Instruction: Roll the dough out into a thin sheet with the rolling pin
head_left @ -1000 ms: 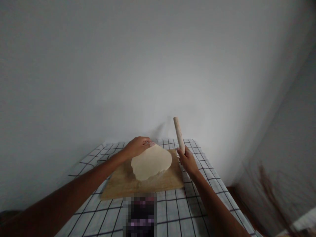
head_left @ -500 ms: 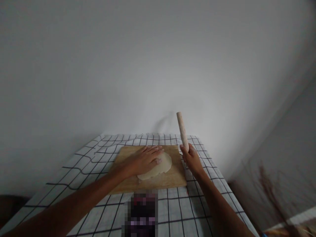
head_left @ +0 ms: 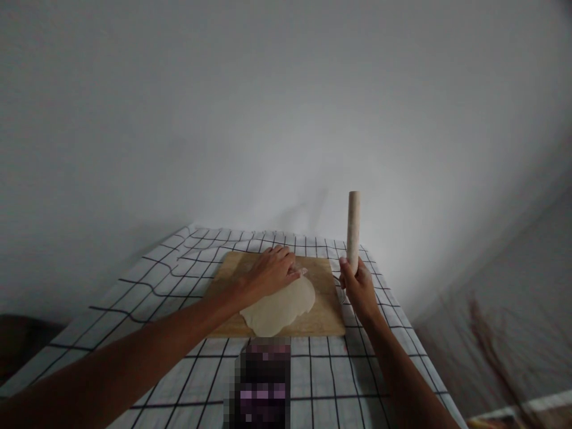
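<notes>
A thin, uneven sheet of dough [head_left: 279,307] lies flat on the wooden board [head_left: 322,322]. My left hand [head_left: 274,268] is at its far edge, with the fingers bent down and the thumb against the dough; the fingertips are partly hidden. Off the board's right side, my right hand [head_left: 360,286] is closed around the lower end of a wooden rolling pin [head_left: 353,223]. The pin points upward, nearly upright, lifted away from the dough.
A white tablecloth with black grid lines [head_left: 322,375] covers the table, and its left part is wrinkled. Behind stands a plain pale wall [head_left: 268,119]. A blurred-out dark object [head_left: 268,381] sits at the front edge. Dry brownish twigs [head_left: 482,333] are at the right.
My left hand has gone from lying flat on the dough to bent fingers at its far edge. More of the dough shows, closer to me. The rolling pin has moved right and become more upright.
</notes>
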The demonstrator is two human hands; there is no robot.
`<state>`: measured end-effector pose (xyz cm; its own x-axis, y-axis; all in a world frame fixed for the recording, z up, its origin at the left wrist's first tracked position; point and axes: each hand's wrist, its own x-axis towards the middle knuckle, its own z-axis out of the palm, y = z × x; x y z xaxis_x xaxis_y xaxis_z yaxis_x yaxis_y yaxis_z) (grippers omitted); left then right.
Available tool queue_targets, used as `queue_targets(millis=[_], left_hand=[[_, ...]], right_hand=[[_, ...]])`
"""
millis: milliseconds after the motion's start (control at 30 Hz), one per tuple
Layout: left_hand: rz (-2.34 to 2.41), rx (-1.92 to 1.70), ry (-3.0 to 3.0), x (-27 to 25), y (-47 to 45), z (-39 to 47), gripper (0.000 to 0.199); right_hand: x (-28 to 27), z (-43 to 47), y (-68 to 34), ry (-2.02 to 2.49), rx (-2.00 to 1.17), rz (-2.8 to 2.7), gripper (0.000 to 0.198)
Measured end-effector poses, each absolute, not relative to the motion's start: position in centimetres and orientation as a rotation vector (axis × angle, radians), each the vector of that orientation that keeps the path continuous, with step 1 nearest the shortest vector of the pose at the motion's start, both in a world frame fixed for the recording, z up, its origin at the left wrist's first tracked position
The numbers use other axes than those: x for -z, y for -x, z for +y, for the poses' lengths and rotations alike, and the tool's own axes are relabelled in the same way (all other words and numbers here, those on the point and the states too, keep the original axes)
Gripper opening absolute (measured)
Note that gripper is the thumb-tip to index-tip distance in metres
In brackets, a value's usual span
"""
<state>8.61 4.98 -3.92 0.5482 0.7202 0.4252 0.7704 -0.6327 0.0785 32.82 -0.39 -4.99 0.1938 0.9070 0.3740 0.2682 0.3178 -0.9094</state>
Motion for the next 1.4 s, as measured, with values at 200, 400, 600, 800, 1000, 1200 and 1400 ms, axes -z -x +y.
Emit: queue_targets(millis=[200,400,600,800,1000,1200,1400], left_hand=[[-1.414,0.641,2.666,3.9,-8.7,5.0,0.036],[-1.273,0.709,2.803,3.7,-8.0,4.9,0.038],[-1.33,0.488,2.834,2.9,-7.6,8.1,0.036],[-1.239,0.53,2.787,2.8,-7.1,9.1,0.036],[-1.225,0.342,3.014,5.7,-5.0,6.4,0.059],[-1.522,1.094,2.974,1.9,-2.8,6.3,0.06],[-1.455,1.422,2.821,-1.6,-3.1,1.9,0.047]], right_hand=[[4.8,-0.6,-32.8,1.215,-0.621,-1.371,0.04],[4.5,-0.5,-33.3,1.201,-0.594,-1.354,0.04],[4.5,-0.3,-33.3,1.167,-0.622,-1.367,0.04],[4.1,-0.7,-33.5,1.198,-0.62,-1.354,0.04],[4.6,-0.4,-33.5,1.238,-0.595,-1.408,0.043],[3.9,-0.8,-34.8,1.495,-0.462,-1.828,0.055],[2.6,-2.6,-35.3,1.731,-0.246,-2.115,0.069]])
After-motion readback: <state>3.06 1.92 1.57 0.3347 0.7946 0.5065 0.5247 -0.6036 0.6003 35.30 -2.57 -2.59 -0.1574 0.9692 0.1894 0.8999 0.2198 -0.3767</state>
